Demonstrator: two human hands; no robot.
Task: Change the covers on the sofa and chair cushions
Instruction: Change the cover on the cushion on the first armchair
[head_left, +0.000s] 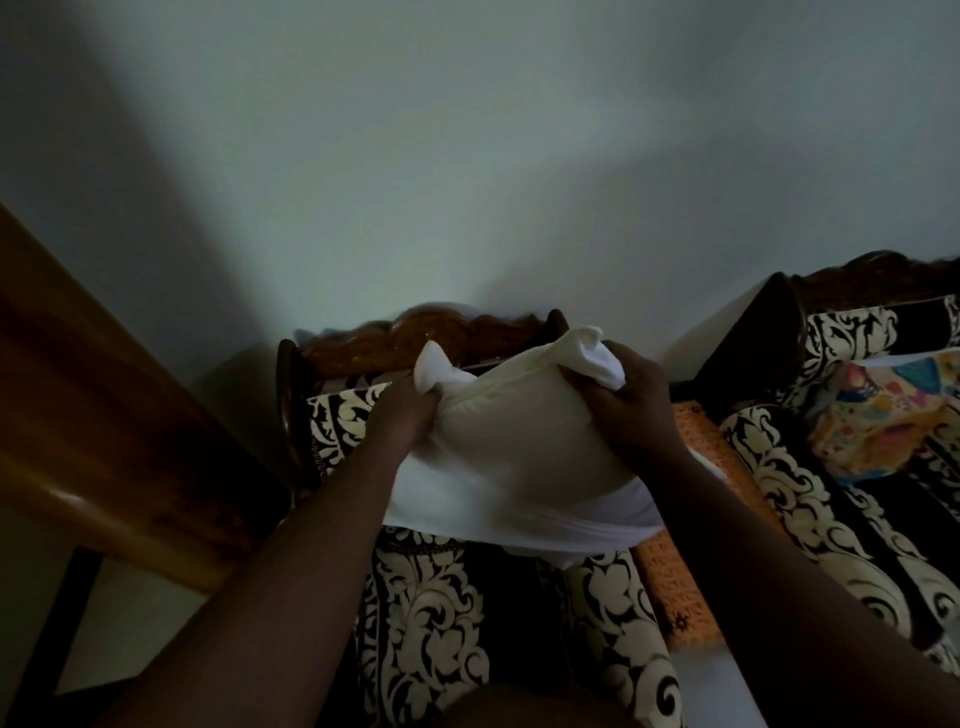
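1. A brown wooden rail (104, 415) slants down at the far left, well left of the chair (415, 332).
2. The chair, carved wood with black-and-cream patterned cushions, stands against a pale wall (467, 156).
3. The left hand (410, 410) grips the left top corner of the white cushion (514, 447), fingers curled into the fabric.
4. The white cushion is held up above the chair's seat.
5. The right hand (618, 400) clutches bunched white fabric at the cushion's right top corner.
6. Right of the chair stands a sofa (831, 467) in the same pattern, with a colourful cushion (883, 415) on it.
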